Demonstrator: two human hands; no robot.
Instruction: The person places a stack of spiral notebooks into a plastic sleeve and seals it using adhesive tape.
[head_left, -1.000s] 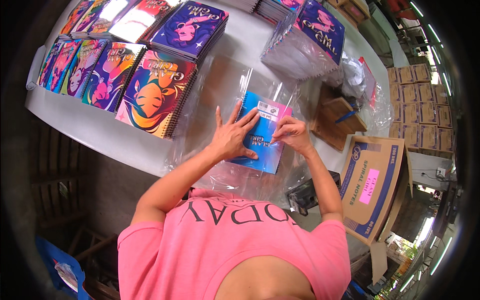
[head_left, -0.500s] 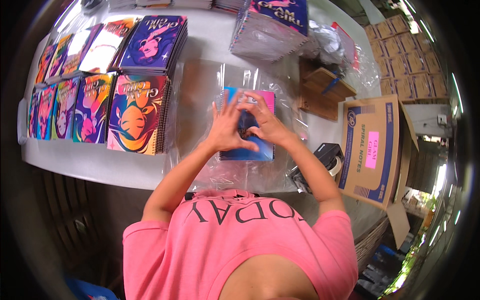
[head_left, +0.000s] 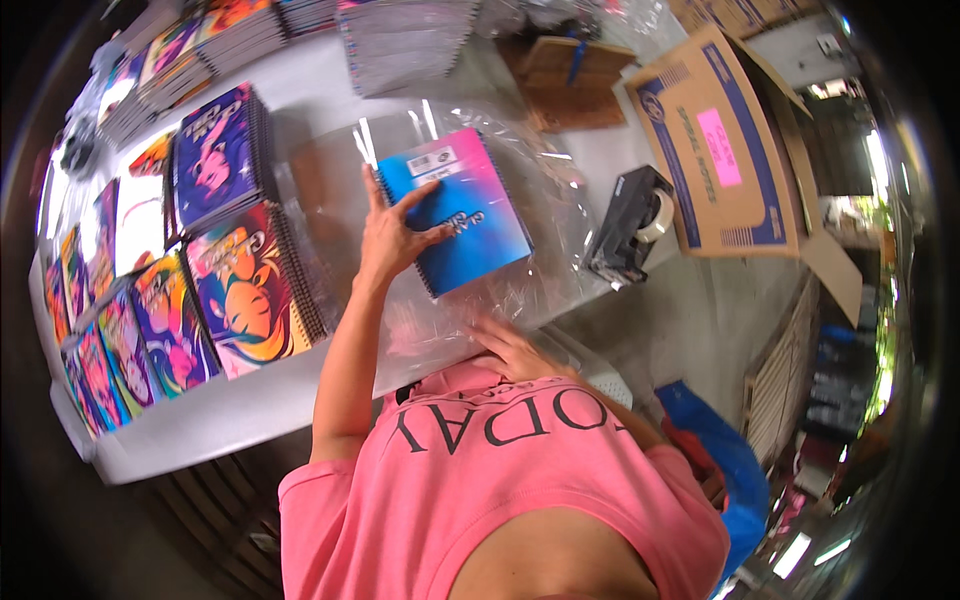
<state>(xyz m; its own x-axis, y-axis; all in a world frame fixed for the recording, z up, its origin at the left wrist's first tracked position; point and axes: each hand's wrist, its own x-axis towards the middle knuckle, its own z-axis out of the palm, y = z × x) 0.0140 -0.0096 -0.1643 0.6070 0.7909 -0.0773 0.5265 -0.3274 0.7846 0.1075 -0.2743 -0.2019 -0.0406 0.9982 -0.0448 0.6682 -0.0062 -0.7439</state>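
A blue-and-pink spiral notebook (head_left: 465, 205) lies tilted on a clear plastic sheet (head_left: 400, 320) on the table. My left hand (head_left: 392, 235) rests with spread fingers on the notebook's left part, thumb across the cover. Close to the front table edge, my right hand (head_left: 510, 352) has its fingers stretched out at the near edge of the plastic. It looks to be touching the sheet, though its fingertips are partly blurred. A white label with a barcode (head_left: 432, 160) shows near the notebook's top.
Stacks of colourful spiral notebooks (head_left: 250, 285) fill the table's left side, with another tall stack (head_left: 405, 45) at the back. A black tape dispenser (head_left: 632, 225) stands at the right edge. Beyond are a wooden block (head_left: 575, 80) and an open cardboard box (head_left: 715, 150).
My right hand has left the notebook and come down to the plastic's near edge. My left hand stays on the notebook, fingers spread. The whole view has turned and shifted.
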